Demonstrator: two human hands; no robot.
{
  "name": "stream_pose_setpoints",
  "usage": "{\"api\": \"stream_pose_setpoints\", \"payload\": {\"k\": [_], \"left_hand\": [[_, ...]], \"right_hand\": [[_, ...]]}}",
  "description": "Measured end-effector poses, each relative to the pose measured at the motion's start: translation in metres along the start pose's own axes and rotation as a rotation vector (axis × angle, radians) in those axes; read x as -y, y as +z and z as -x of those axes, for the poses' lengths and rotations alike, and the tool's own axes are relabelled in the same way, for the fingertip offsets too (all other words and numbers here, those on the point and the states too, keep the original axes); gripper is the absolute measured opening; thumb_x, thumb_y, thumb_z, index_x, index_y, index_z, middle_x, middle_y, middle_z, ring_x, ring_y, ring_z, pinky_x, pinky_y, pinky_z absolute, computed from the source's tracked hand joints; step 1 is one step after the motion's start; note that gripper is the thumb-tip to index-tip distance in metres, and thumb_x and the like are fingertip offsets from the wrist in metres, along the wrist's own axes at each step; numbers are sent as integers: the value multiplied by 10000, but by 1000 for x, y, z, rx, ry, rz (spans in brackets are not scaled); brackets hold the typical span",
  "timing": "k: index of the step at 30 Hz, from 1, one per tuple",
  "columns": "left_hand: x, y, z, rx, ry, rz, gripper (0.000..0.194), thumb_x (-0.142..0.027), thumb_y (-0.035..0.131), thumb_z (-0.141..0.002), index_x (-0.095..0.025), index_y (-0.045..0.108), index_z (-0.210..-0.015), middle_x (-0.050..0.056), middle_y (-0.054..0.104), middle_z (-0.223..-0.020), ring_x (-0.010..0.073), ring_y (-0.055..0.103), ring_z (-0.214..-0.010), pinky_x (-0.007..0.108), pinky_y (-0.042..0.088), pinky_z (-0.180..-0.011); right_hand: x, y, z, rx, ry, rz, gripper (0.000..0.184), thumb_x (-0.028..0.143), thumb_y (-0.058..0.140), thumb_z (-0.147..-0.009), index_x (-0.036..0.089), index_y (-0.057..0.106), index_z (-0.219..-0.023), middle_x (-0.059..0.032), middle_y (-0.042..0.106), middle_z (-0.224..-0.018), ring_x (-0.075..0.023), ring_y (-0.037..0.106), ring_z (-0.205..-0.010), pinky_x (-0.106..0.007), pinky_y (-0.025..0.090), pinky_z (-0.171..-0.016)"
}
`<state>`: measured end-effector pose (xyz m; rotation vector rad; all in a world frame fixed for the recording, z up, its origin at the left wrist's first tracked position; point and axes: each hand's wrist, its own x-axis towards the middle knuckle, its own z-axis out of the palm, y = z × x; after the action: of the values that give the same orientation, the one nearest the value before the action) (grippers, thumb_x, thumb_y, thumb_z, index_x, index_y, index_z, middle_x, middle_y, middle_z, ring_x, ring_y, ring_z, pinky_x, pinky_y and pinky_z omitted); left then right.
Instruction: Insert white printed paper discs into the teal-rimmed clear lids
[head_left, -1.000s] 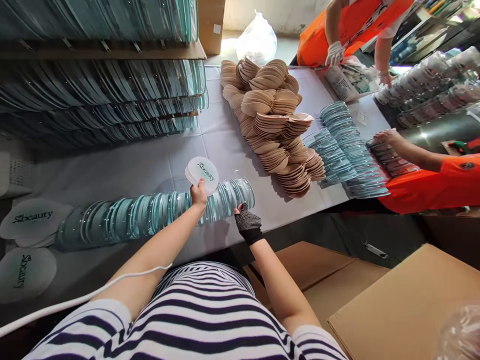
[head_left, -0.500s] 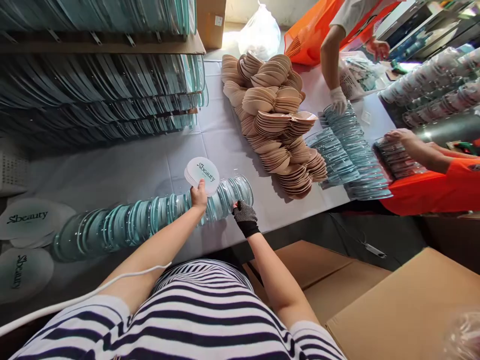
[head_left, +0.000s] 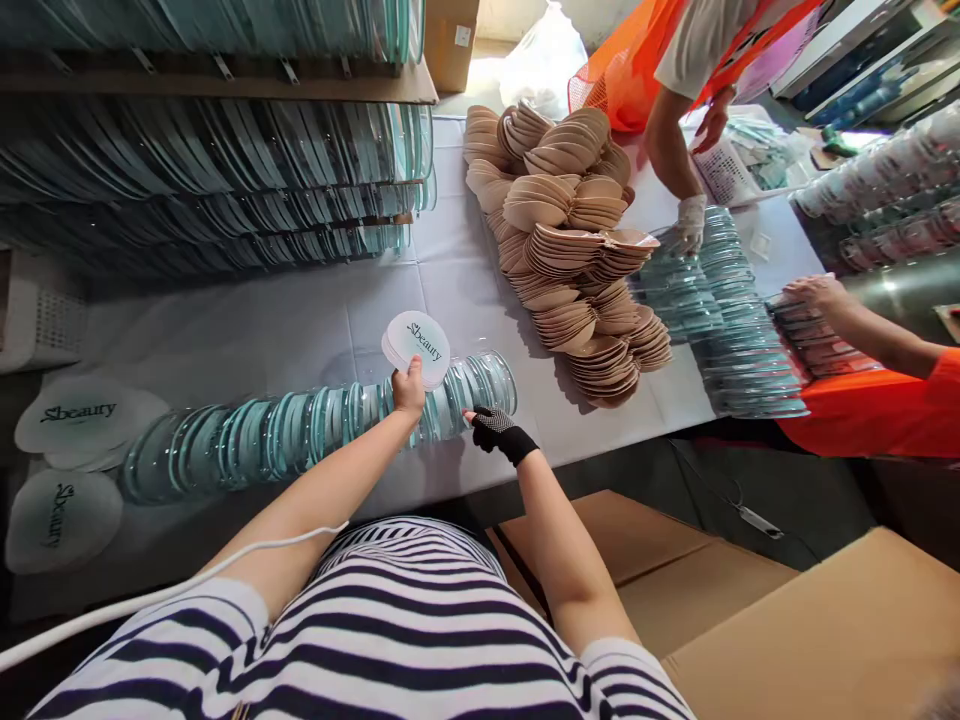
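My left hand [head_left: 409, 388] is closed on a small stack of white oval cards [head_left: 417, 347] printed with "beauty", held above a long row of clear bluish round plastic pieces [head_left: 262, 440] standing on edge. White inserts show among the pieces. My right hand [head_left: 496, 432], in a black fingerless glove with white dots, is at the row's near side, close to its right end. Its fingers are curled together, and whatever may be between the fingertips is too small to make out. More printed white cards [head_left: 79, 412] lie at the row's left end.
Stacked rows of clear discs [head_left: 225, 150] stand at the back left. A pile of tan oval pieces [head_left: 574, 235] lies right of centre. Further right, two co-workers' hands are near stacked clear pieces [head_left: 750, 320]. Open cardboard boxes [head_left: 810, 620] stand below the table edge.
The view has shifted slightly, moving most things to the right in the picture. My right wrist has turned a little, while my left hand still holds the cards. A co-worker's gloved hand has moved nearer.
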<state>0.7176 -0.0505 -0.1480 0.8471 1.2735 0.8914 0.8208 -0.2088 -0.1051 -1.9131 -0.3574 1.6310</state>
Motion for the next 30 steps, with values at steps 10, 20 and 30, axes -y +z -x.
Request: {"api": "stream_pose_setpoints", "payload": {"k": [10, 20, 30], "left_hand": [[-10, -23, 27, 250, -106, 340, 271, -329, 732, -786, -134, 711, -973, 85, 751, -1010, 248, 681, -1049, 372, 509, -977], [-20, -28, 41, 299, -325, 407, 311, -292, 789, -763, -128, 708, -1015, 99, 751, -1020, 239, 703, -978, 376, 538, -935], [-30, -17, 3, 120, -548, 458, 248, -223, 582, -952, -169, 661, -1181, 90, 735, -1117, 178, 723, -909, 321, 592, -857]], "right_hand": [[61, 23, 6, -770, -613, 611, 592, 412, 480, -918, 125, 470, -1435, -171, 535, -1425, -260, 471, -1349, -424, 395, -1121], [37, 63, 14, -967, -613, 188, 386, 375, 454, -876, 140, 632, -1124, -133, 708, -993, -227, 660, -872, -348, 547, -753], [-51, 59, 86, -676, -245, 957, 335, 321, 419, -953, 215, 659, -1162, -120, 732, -981, -242, 673, -862, -281, 444, -730]]}}
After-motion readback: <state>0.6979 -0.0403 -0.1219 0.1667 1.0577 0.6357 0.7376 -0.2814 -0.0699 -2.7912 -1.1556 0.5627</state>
